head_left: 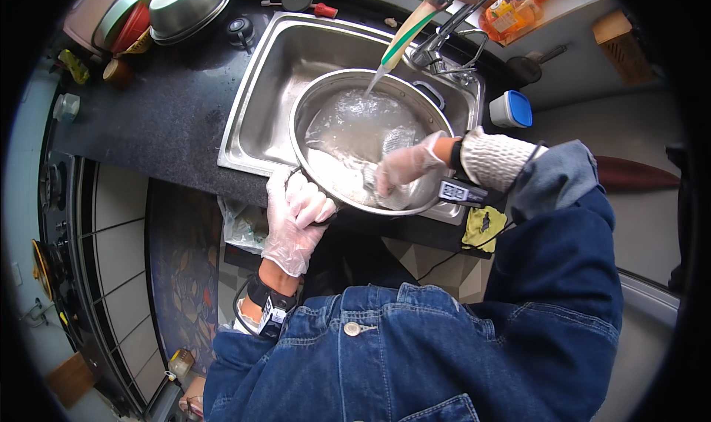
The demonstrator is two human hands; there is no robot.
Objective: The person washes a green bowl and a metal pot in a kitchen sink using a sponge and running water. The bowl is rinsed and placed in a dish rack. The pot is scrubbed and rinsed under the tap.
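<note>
A large round metal pot (295, 122) sits in the steel sink, with cloudy water and pale suds inside. Water runs into it from a tap hose (406, 40) with a green stripe. My left hand (298, 211), in a clear plastic glove, is closed at the pot's near-left rim, where the other handle seems to be. Inside the pot, my right hand (409, 164), gloved too, reaches down to the near-right wall with its fingers curled. Something greyish and textured shows around its fingers; I cannot make out what it is.
The steel sink (255, 103) is set in a black counter (155, 125). Stacked bowls (185, 7) stand far left. An orange soap bottle (511, 14) and a blue-lidded tub (511, 109) stand right of the tap. A yellow cloth (484, 228) hangs at the front edge.
</note>
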